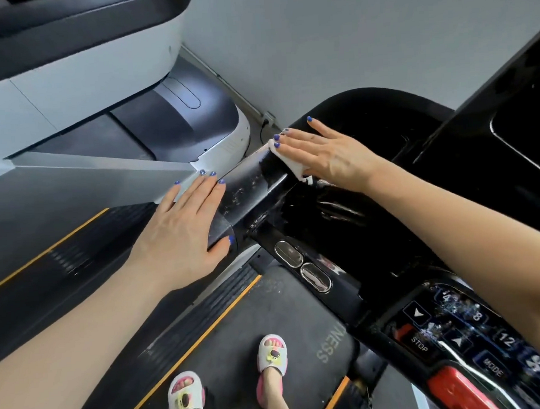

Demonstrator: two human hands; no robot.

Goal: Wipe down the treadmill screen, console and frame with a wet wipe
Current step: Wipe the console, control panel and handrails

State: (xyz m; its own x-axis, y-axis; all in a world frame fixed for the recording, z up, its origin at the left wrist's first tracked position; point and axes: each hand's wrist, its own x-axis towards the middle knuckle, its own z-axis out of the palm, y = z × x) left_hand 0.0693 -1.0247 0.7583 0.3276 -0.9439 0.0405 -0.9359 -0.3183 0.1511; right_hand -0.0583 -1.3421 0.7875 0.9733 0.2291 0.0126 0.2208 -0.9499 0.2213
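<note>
Head view: my R hand (pixel 325 157) lies flat, fingers straight, pressing the wet wipe (pixel 291 164) onto the black handrail (pixel 249 189) where it meets the console (pixel 341 219). L hand (pixel 185 230) is also flat, holding nothing, resting on the rail's lower end. The rail's long axis runs diagonally from L hand up-right to the wipe, w/ the smeared stretch btwn both hands. R hand is nearer, so next stroke is prob down-left along it. Button panel (pixel 457 335) sits lower right, well apart.
</note>
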